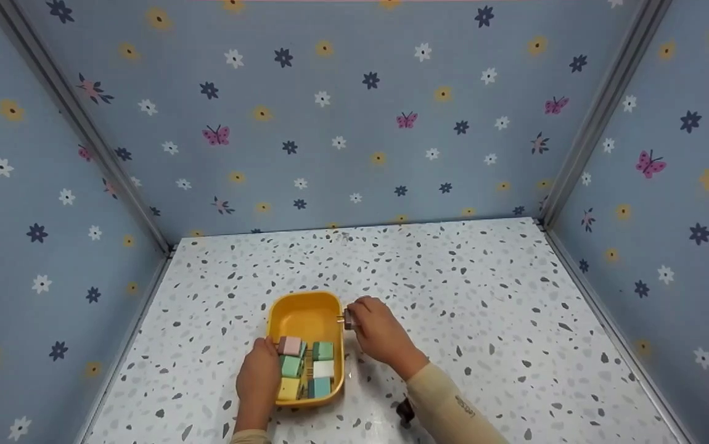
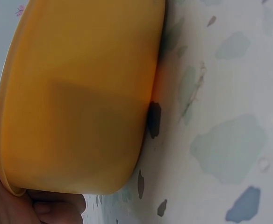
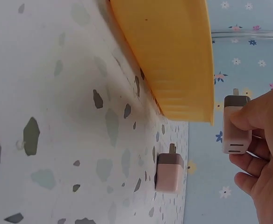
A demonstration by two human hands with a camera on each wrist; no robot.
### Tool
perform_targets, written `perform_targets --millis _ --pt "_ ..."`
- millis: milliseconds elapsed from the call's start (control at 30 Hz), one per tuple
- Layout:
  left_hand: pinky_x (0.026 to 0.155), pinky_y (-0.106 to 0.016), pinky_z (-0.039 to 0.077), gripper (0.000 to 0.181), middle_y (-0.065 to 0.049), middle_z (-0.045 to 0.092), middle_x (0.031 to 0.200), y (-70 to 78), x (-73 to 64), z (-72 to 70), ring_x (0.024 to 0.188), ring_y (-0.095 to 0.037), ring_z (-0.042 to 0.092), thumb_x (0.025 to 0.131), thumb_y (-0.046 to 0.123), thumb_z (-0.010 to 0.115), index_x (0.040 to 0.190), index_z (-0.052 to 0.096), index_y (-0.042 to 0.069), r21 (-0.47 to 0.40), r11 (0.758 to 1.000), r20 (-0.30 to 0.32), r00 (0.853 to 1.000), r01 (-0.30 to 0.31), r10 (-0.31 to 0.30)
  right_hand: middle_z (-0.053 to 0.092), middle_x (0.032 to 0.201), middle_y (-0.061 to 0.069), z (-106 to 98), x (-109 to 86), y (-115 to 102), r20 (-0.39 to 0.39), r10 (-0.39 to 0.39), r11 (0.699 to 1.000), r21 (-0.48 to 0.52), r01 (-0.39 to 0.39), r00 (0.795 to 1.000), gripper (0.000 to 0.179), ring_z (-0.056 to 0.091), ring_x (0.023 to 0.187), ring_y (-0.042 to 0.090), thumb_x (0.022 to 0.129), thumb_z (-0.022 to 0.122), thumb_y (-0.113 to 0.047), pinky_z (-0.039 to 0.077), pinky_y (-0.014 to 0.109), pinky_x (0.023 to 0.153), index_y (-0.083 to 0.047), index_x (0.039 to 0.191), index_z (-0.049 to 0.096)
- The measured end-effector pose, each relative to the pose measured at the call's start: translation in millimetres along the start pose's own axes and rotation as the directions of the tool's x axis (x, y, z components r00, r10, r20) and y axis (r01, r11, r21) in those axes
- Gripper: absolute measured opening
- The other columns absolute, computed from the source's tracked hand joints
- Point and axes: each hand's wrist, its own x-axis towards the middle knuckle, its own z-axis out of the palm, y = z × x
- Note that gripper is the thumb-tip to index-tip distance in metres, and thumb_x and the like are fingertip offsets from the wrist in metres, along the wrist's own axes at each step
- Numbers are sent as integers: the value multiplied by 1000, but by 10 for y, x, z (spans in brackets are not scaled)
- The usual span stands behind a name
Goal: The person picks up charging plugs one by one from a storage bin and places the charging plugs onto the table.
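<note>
A yellow plastic basin (image 1: 296, 317) stands on the speckled table, with several block-shaped plug chargers (image 1: 322, 369) in pink, green, white, yellow and blue gathered in its near half. My left hand (image 1: 258, 376) grips the basin's left rim; in the left wrist view its curled fingers (image 2: 61, 207) show below the rim. Just beside the right rim, my right hand (image 1: 379, 330) pinches a pink-and-brown plug charger (image 3: 237, 123) between thumb and fingers, its prongs pointing toward the basin. The right wrist view shows the charger's two slots.
Another pink-and-brown charger (image 3: 169, 172) rests on the table in the right wrist view. A dark object (image 1: 405, 410) lies partly hidden by the right sleeve (image 1: 450, 404). Flower-patterned panels (image 1: 342, 123) with metal corner posts enclose the table at the back and sides.
</note>
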Motion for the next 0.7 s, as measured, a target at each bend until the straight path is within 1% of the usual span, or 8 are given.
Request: perform_targets --millis 133,233,367,500,700 --pt "62 -43 46 52 -12 65 88 4 1 -6 75 -23 63 113 42 19 112 54 3 -3 1000 11 1000 1 -1 62 119 4 -4 -23 40 36 25 1000 5 -25 999 24 60 110 20 107 51 -17 50 36 100 -9 126 64" --pt "63 -44 46 54 -13 66 90 10 5 -14 76 -23 62 112 43 18 114 54 3 -2 1000 14 1000 1 -1 63 120 5 -7 -43 63 36 35 999 11 -35 999 25 61 112 21 107 51 -16 50 37 101 -8 127 64" --pt "62 -42 45 51 -12 65 89 8 2 -21 74 -23 60 113 41 20 114 54 3 -4 1000 4 1000 5 -5 63 122 7 16 -73 84 36 44 999 9 -45 998 26 61 114 23 106 51 -16 50 38 102 -8 129 63" --pt "63 -42 45 47 -12 65 88 8 -1 -15 74 -23 59 113 38 22 113 54 4 -9 1000 2 1000 15 -15 64 121 8 53 -109 100 47 51 999 0 -51 998 29 62 112 23 108 50 -17 51 39 101 -6 131 63" --pt "64 -44 47 49 -13 65 90 -1 -9 -5 76 -24 61 113 39 21 115 54 3 -12 1000 2 1000 3 -3 62 117 4 90 -163 116 77 89 996 12 -90 993 29 60 106 19 108 49 -19 52 37 97 -8 131 63"
